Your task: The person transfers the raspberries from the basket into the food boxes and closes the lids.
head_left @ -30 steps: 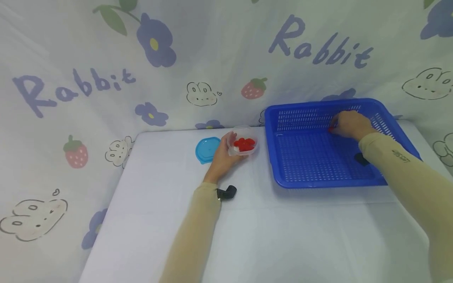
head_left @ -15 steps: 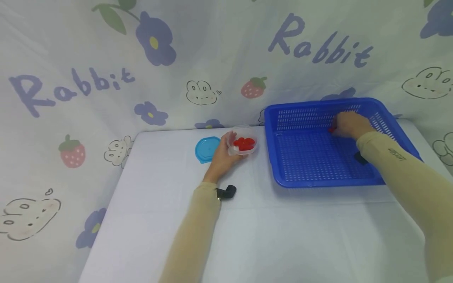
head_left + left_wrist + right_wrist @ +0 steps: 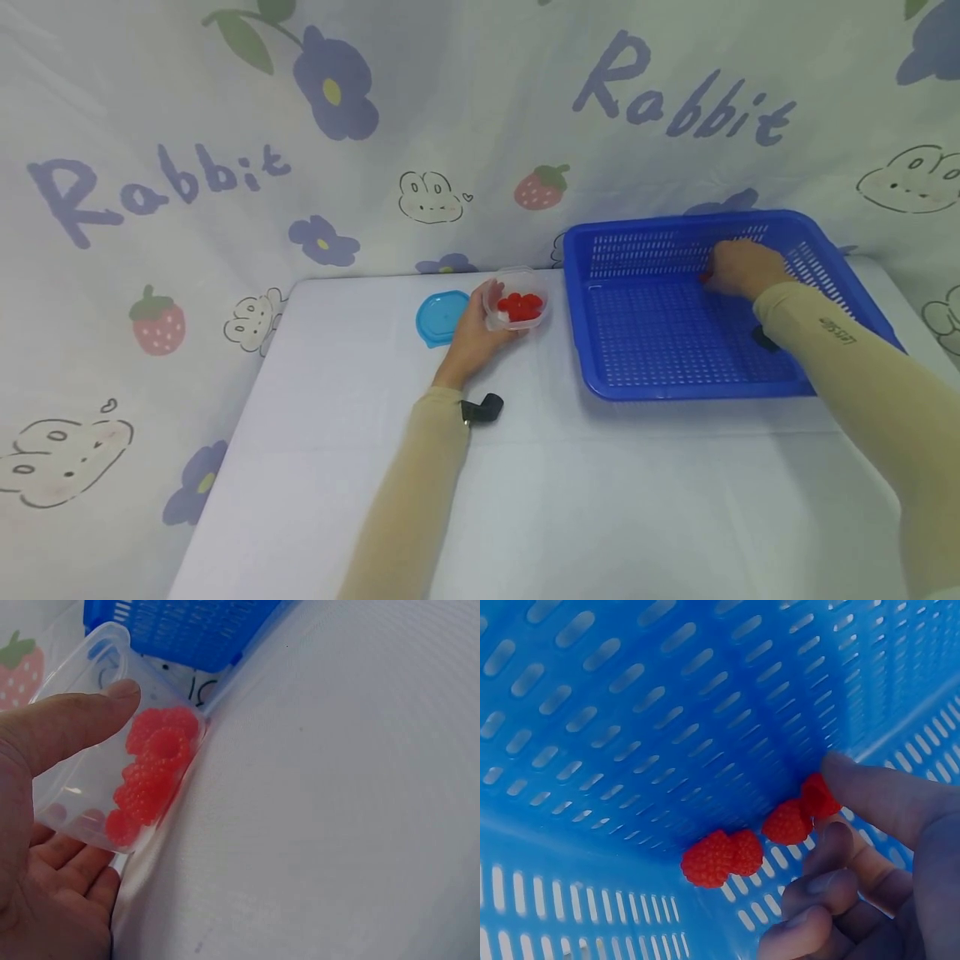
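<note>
My left hand [image 3: 474, 337] holds a clear plastic tub [image 3: 82, 772], thumb on one side and fingers around the other. Several red raspberries [image 3: 154, 769] lie inside it, gathered toward the bottom. Over at the right, my right hand [image 3: 746, 268] reaches down into a blue plastic basket [image 3: 660, 390]. In the right wrist view, its thumb and forefinger pinch a raspberry [image 3: 819, 796]. Right against that one sits another raspberry [image 3: 787, 823]. Two more, including the larger raspberry [image 3: 707, 859], rest together by the basket's slotted wall.
A round light-blue lid [image 3: 437, 317] lies on the white table [image 3: 360, 467] to the left of the tub, partly behind my left hand. The basket's raised slotted walls surround my right hand. A printed curtain [image 3: 465, 100] hangs behind the table's back edge.
Inside the basket, my right hand's fingers have drawn in a little around the red raspberry. My left hand and the tub stay in place.
</note>
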The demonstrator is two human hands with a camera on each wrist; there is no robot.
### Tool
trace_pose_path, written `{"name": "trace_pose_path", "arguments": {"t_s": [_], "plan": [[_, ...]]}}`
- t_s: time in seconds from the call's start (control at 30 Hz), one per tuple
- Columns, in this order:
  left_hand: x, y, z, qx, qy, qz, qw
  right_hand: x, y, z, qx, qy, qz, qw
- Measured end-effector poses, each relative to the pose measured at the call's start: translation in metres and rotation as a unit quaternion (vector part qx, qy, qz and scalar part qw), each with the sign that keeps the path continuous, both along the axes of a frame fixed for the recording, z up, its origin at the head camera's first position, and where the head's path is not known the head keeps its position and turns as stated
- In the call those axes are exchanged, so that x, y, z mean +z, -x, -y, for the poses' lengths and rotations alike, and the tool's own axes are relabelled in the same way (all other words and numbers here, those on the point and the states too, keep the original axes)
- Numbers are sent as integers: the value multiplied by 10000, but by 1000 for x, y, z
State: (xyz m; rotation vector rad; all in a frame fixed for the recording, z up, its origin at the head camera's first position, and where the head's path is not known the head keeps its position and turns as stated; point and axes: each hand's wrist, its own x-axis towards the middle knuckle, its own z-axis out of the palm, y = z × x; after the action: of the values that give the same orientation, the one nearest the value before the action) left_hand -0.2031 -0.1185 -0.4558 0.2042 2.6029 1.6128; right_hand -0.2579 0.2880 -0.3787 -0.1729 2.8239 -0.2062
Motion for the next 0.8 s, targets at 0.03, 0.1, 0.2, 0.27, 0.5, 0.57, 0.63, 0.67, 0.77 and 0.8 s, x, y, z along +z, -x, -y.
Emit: {"name": "trace_pose_path", "arguments": {"t_s": [0.03, 0.1, 0.2, 0.27, 0.5, 0.57, 0.63, 0.67, 0.77, 0.8], "plan": [[0, 0, 0, 4, 0, -4, 10000, 0, 0, 0, 9, -34, -17, 10000], [0, 0, 0, 9, 11, -9, 10000, -1, 0, 1, 23, -111, -31, 9999], [0, 0, 0, 3, 7, -13, 10000, -1, 0, 1, 32, -214, -36, 9998], [0, -1, 0, -9, -4, -3, 10000, -1, 0, 1, 41, -252, -43, 9997], [0, -1, 0, -17, -44, 5, 10000, -2, -1, 2, 123, -289, -83, 9995], [0, -1, 0, -31, -52, -13, 10000, -3, -1, 2, 156, -318, -67, 9993], [0, -1, 0, -57, -64, -28, 10000, -2, -1, 2, 190, -333, -84, 9992], [1, -1, 0, -71, -72, -41, 9999, -2, -1, 2, 214, -342, -84, 9991], [1, -1, 0, -78, -52, -56, 9999, -1, -2, 4, 237, -354, -95, 9990], [0, -2, 0, -76, -41, -52, 9999, -1, -2, 5, 238, -371, -89, 9990]]}}
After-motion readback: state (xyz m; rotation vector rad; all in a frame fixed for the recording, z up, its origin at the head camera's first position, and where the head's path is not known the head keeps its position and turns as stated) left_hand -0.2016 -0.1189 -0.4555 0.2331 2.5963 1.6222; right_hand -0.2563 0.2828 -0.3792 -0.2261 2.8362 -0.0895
